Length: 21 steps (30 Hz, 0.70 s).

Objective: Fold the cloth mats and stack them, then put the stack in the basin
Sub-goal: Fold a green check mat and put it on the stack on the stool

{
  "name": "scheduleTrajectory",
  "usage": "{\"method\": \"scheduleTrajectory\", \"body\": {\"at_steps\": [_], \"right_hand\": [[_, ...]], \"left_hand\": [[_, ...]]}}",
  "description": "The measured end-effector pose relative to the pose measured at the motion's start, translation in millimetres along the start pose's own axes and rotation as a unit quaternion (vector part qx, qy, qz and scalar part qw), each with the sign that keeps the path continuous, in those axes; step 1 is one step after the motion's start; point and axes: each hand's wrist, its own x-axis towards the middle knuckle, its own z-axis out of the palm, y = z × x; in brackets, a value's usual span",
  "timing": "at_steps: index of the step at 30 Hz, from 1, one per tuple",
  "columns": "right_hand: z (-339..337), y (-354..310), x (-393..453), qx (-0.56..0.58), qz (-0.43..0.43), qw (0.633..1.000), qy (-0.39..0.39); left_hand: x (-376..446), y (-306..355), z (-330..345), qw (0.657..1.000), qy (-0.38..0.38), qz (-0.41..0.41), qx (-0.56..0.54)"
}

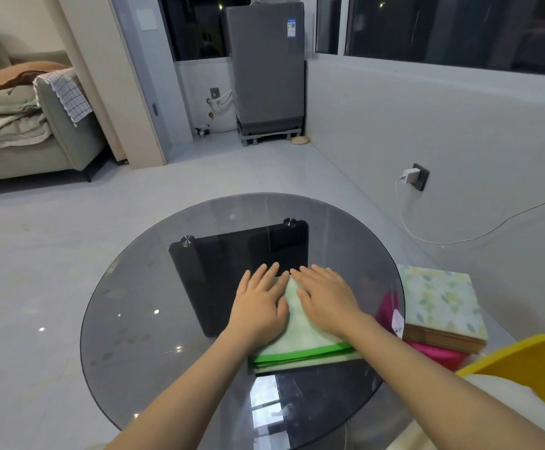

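On round glass table (128,319), folded green mat (300,339) w/ both hands flat.

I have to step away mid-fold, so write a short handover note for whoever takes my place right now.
Left hand: open, pressed flat on the folded green mat.
Right hand: open, fingers straight, flat on the same mat.
The green mat lies folded on the glass table, near its right side. A pink mat sits off the table's right edge, partly under a leaf-patterned folded piece. The yellow basin is at lower right.
Done: green mat folded and being smoothed.
Left: fold any remaining mats, stack them all, then put the stack in the basin.
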Motion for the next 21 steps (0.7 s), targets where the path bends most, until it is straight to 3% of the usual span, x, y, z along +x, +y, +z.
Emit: {"method": "scheduleTrajectory", "body": {"at_steps": [3,7,21], "right_hand": [[8.0,-1.6,-4.0,-0.029,-0.005,0.999,-0.042],[11.1,0.5,-6.7,-0.034,0.031,0.998,-0.048],[8.4,-2.1,-9.1,-0.007,0.208,0.978,-0.021]], "left_hand": [[-0.4,-0.7,3.8,0.999,-0.037,0.011,-0.004],[-1.1,-1.9,6.6,0.999,-0.031,-0.019,-0.004],[-13.2,6.6,9.3,0.962,0.031,-0.269,-0.034]]}}
